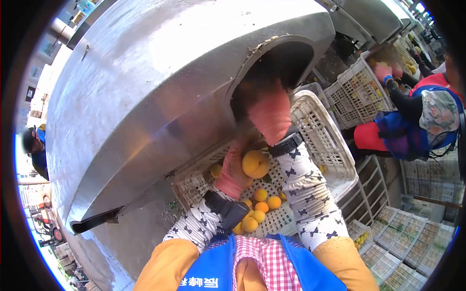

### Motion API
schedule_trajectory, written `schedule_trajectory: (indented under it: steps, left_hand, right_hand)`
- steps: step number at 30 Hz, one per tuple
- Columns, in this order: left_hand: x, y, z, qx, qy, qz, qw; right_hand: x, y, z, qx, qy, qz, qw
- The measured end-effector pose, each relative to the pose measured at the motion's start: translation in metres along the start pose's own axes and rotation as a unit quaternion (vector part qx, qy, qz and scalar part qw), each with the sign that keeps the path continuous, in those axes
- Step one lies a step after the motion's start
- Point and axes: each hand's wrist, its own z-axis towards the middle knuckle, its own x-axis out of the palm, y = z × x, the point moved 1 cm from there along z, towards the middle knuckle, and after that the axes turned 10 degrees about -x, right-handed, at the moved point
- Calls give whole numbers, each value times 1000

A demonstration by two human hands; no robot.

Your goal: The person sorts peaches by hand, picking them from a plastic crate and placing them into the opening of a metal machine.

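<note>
My left hand (pixel 232 173), in a pink mesh glove, is over a white plastic crate (pixel 340 170). A large yellow-orange peach (pixel 255 164) lies against its palm side, raised above the smaller fruit; the fingers are partly hidden and blurred. My right hand (pixel 272 114), also in a pink glove, reaches into the dark round opening (pixel 291 56) of a big metal housing (pixel 189 92). Its fingers are lost in shadow and blur. Beneath my hands, several yellow-orange fruits (pixel 261 207) lie on the crate's slotted bottom, nearest my body.
Another person (pixel 412 119) in a blue vest works at the right, with a pink-gloved hand (pixel 383 71) at a second white crate (pixel 359 89) of fruit. Stacked crates (pixel 407 237) stand at the lower right beside a white metal rack (pixel 371 182). A further person (pixel 38 150) shows at far left.
</note>
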Motion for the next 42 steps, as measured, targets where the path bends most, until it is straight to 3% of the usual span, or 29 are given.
schedule_trajectory:
  steps: [1,2,3,4,5,6,7,8,10,12,14,16,17,20,22,23,24,25,27,28,29,30,31,33,34,36,37,39,42]
  left_hand:
    - [-7,4,-4,-10,-7,-2,1000]
    - [-15,3,-5,18,-54,218,974]
    - [-20,2,-7,44,-96,428,898]
    - [-21,3,-3,45,-100,427,898]
    - [-19,6,2,4,-117,261,958]
    - [-17,9,5,-36,-129,85,987]
    - [-14,9,6,-33,-133,82,987]
    - [-9,8,6,-49,-135,89,986]
    - [10,4,5,-73,-128,96,984]
    - [27,-6,6,-145,-120,-150,971]
    - [33,-15,9,-128,-93,-55,986]
    - [50,-30,10,-175,-67,-323,927]
    - [49,-27,13,-174,-61,-323,928]
    - [8,11,8,-235,-163,-109,952]
    - [-36,50,3,-272,-231,37,934]
    - [-79,84,0,-263,-218,231,911]
    - [-112,110,-9,-249,-197,413,853]
    - [-118,112,-17,-257,-197,411,852]
    - [-121,116,-29,-230,-159,621,732]
    - [-120,119,-32,-238,-158,615,735]
    - [-117,120,-32,-221,-124,734,630]
    - [-115,121,-34,-200,-85,833,509]
    - [-116,122,-34,-205,-84,829,514]
    - [-120,124,-28,-252,18,852,459]
    - [-120,124,-28,-258,17,850,459]
    - [-120,127,-29,-282,225,846,392]
    - [-123,129,-30,-286,224,848,386]
    - [-125,138,-37,-288,285,816,412]
    - [-106,136,-38,-294,299,825,378]
  right_hand:
    - [8,0,-2,-58,-14,-51,997]
    - [-7,8,-6,-51,-4,-46,998]
    - [-38,15,-2,21,-43,76,996]
    - [-62,17,4,86,-87,192,974]
    - [-79,22,-4,82,-86,195,974]
    - [-96,32,-21,159,20,235,959]
    - [-107,43,-37,232,127,270,926]
    - [-111,53,-51,233,201,260,915]
    - [-94,74,-81,220,152,239,933]
    - [-92,65,-86,180,90,212,956]
    - [-92,63,-84,138,29,187,972]
    - [-97,66,-75,140,7,145,979]
    - [-100,66,-66,143,9,146,979]
    - [-81,50,-39,116,-27,110,987]
    - [-40,28,-21,76,-50,93,991]
    - [-15,22,-11,64,-51,38,996]
    - [0,18,-8,54,-47,-15,997]
    - [-5,13,-2,59,-41,-14,997]
    - [-44,5,16,-19,-142,96,985]
    - [-69,7,9,79,-154,151,973]
    - [-90,11,-6,174,-166,206,949]
    - [-91,9,-26,306,-225,345,858]
    - [-79,-13,-59,336,-199,330,859]
    - [-27,-43,-130,406,-36,265,874]
    - [-1,-49,-157,419,136,194,877]
    - [53,-48,-192,478,242,172,826]
    - [94,-65,-226,463,291,143,825]
    - [136,-68,-248,470,294,125,823]
    - [118,-54,-232,446,302,87,838]
